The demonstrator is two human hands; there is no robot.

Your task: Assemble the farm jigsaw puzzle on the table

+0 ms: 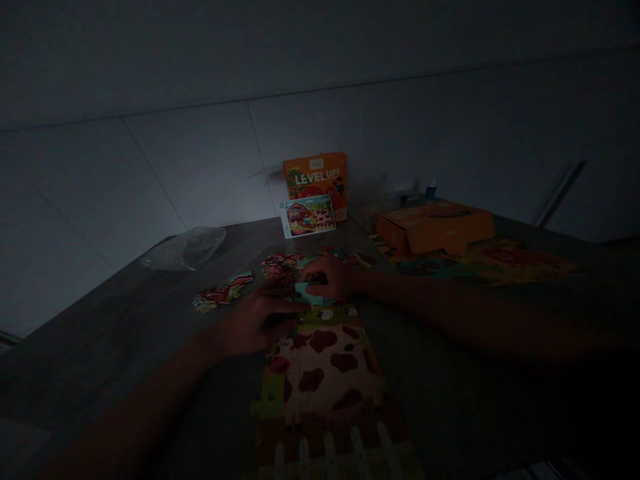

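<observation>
Right hand: your right hand (333, 277) curls over the far end of the puzzle, its thumb at a light blue piece (320, 299); in this gloom you cannot tell whether it pinches it.
Left hand: your left hand (260, 315) reaches in from the other side, fingers bent forward and thumb apart below; whether it grips anything cannot be told.
Cow puzzle: the joined cow puzzle (330, 380) lies flat between your forearms, fence toward you, blue at the far edge.
Step in hand: you appear to be fitting or adjusting blue pieces along that far edge.
Next move: it likely calls for squaring the tabs, then pressing gently while the joined part is kept steady.
Loose pieces: one heap (223, 293) lies beyond your left hand, another (280, 262) just past your fingers.
Picture card: the card (310, 219) leans before the upright "LEVEL UP!" box (315, 170).
Worktop edges: on the worktop (100, 333), clear plastic (187, 248) lies left, an orange carton (435, 227) right.
</observation>
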